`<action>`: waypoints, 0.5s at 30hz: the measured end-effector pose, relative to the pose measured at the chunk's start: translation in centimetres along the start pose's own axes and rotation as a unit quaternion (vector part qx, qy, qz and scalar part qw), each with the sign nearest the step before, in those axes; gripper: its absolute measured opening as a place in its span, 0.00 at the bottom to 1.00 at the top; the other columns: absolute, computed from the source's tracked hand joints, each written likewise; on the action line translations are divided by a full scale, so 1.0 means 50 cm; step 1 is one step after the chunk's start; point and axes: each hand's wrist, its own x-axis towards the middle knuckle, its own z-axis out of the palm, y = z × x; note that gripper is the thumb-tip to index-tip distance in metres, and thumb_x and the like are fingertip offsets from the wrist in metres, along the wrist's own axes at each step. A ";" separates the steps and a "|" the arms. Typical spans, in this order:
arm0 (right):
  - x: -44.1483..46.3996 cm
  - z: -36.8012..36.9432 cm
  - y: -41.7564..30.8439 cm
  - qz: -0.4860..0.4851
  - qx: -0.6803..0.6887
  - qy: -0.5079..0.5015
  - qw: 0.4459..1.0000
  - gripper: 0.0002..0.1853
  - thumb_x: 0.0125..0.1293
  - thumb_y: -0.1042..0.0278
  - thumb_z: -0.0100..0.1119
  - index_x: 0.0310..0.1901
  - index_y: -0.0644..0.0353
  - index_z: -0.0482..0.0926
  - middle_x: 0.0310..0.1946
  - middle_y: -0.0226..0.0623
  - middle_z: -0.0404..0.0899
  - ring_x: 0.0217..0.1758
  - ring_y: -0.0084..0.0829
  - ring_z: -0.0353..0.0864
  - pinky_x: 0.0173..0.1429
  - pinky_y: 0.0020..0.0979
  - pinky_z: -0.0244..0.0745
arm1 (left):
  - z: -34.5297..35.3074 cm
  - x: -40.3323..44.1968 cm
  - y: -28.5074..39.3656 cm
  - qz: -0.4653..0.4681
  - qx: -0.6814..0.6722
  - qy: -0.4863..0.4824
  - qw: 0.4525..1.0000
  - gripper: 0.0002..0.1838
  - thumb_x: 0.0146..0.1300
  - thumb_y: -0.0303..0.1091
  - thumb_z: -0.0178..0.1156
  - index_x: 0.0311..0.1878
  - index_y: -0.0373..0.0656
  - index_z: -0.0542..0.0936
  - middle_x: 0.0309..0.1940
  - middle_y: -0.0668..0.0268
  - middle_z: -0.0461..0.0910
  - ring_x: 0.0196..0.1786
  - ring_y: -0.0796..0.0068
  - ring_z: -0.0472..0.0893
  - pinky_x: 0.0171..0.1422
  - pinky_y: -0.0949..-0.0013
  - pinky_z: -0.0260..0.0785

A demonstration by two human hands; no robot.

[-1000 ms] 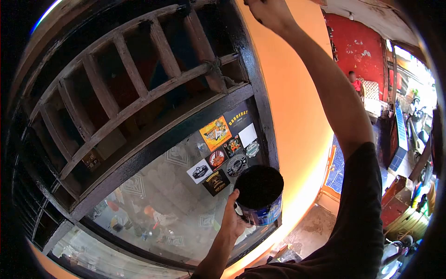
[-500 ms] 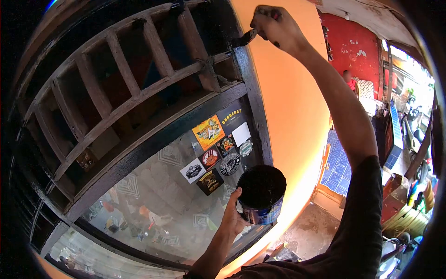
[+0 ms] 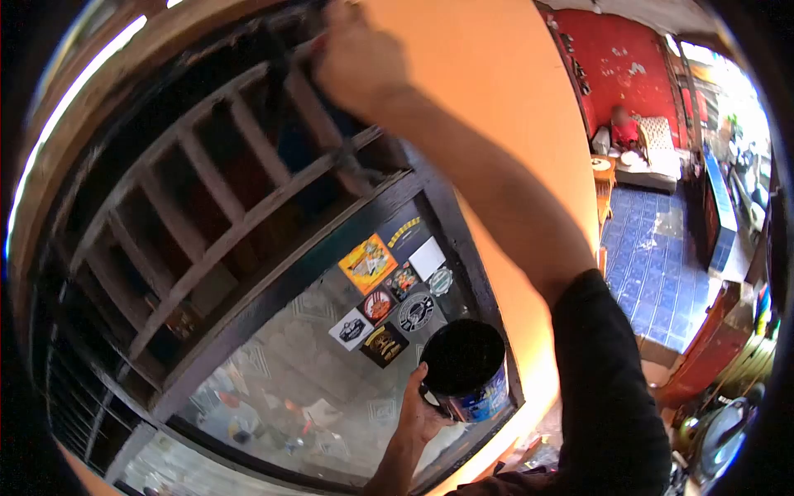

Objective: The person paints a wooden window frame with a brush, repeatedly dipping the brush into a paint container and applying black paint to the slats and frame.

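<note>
My left hand is wrapped round the side of a can with a black inside and a blue printed label, held in front of the window glass. Raised at the top, my right hand is closed and blurred, over the upper corner of the dark window frame. What its fingers hold is hidden from view. Below and left of it runs the curved wooden slatted grille, with bare brown slats. Several stickers are on the glass left of the can.
An orange wall borders the frame on the right. Beyond it are a blue tiled floor, a red wall and a person in red seated by a patterned cushion. A red box-like object stands at the lower right.
My right hand has moved left from the orange wall to over the frame's upper corner, and the dark-tipped brush it held is now hidden. The view has shifted, showing more blue floor.
</note>
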 end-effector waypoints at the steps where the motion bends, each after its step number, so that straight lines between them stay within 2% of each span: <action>1: -0.004 0.003 -0.024 -0.009 -0.020 0.065 0.998 0.16 0.64 0.65 0.56 0.50 0.65 0.73 0.43 0.47 0.80 0.35 0.38 0.85 0.39 0.37 0.78 | 0.017 -0.016 0.004 0.000 0.009 -0.006 1.000 0.46 0.61 0.68 0.56 0.76 0.51 0.61 0.70 0.53 0.68 0.71 0.39 0.66 0.66 0.21 0.55; 2: 0.001 -0.009 -0.047 -0.004 0.004 0.022 1.000 0.18 0.64 0.66 0.55 0.52 0.66 0.72 0.47 0.52 0.78 0.38 0.44 0.85 0.42 0.40 0.79 | 0.027 -0.030 0.011 -0.019 -0.003 -0.013 1.000 0.42 0.64 0.65 0.55 0.75 0.54 0.62 0.74 0.54 0.64 0.74 0.41 0.63 0.68 0.22 0.52; 3: 0.009 -0.022 -0.068 0.002 0.030 -0.022 0.999 0.20 0.63 0.66 0.55 0.55 0.67 0.70 0.51 0.56 0.76 0.40 0.49 0.86 0.45 0.42 0.81 | 0.024 -0.032 0.013 -0.025 -0.002 -0.015 1.000 0.42 0.63 0.65 0.55 0.75 0.54 0.62 0.74 0.54 0.63 0.74 0.41 0.64 0.68 0.22 0.53; 5: 0.023 -0.022 -0.101 0.062 0.077 -0.059 0.993 0.16 0.69 0.65 0.50 0.52 0.67 0.71 0.51 0.54 0.75 0.43 0.42 0.87 0.54 0.39 0.75 | 0.015 -0.038 0.009 -0.033 -0.007 -0.016 0.999 0.42 0.63 0.65 0.55 0.75 0.53 0.62 0.74 0.54 0.63 0.73 0.41 0.64 0.68 0.23 0.54; 6: 0.023 -0.004 -0.112 0.074 0.071 -0.020 0.994 0.15 0.68 0.64 0.51 0.51 0.66 0.72 0.49 0.52 0.76 0.40 0.41 0.87 0.54 0.39 0.74 | 0.025 -0.047 0.011 -0.027 0.002 0.026 0.999 0.43 0.63 0.65 0.55 0.76 0.53 0.61 0.73 0.53 0.64 0.72 0.40 0.65 0.69 0.25 0.55; 10: 0.036 0.043 -0.118 0.116 0.046 0.025 0.992 0.15 0.68 0.64 0.51 0.51 0.64 0.73 0.47 0.50 0.79 0.39 0.40 0.87 0.54 0.40 0.73 | 0.011 -0.069 0.014 -0.005 0.001 0.072 0.997 0.47 0.61 0.67 0.55 0.77 0.49 0.60 0.73 0.51 0.63 0.72 0.38 0.64 0.67 0.21 0.51; 13: 0.048 0.059 -0.077 0.101 0.061 -0.017 0.993 0.17 0.67 0.63 0.52 0.52 0.65 0.74 0.48 0.50 0.79 0.44 0.42 0.85 0.52 0.39 0.75 | -0.008 -0.084 0.014 0.021 -0.008 0.058 0.998 0.45 0.62 0.66 0.55 0.77 0.50 0.59 0.73 0.52 0.63 0.72 0.38 0.65 0.68 0.22 0.53; 15: 0.045 0.013 -0.058 0.115 0.089 -0.083 0.986 0.23 0.66 0.58 0.53 0.55 0.68 0.73 0.50 0.53 0.80 0.49 0.47 0.85 0.54 0.43 0.78 | -0.025 -0.093 0.015 0.023 -0.031 0.056 0.998 0.42 0.64 0.63 0.54 0.76 0.52 0.59 0.72 0.52 0.64 0.71 0.40 0.66 0.68 0.25 0.57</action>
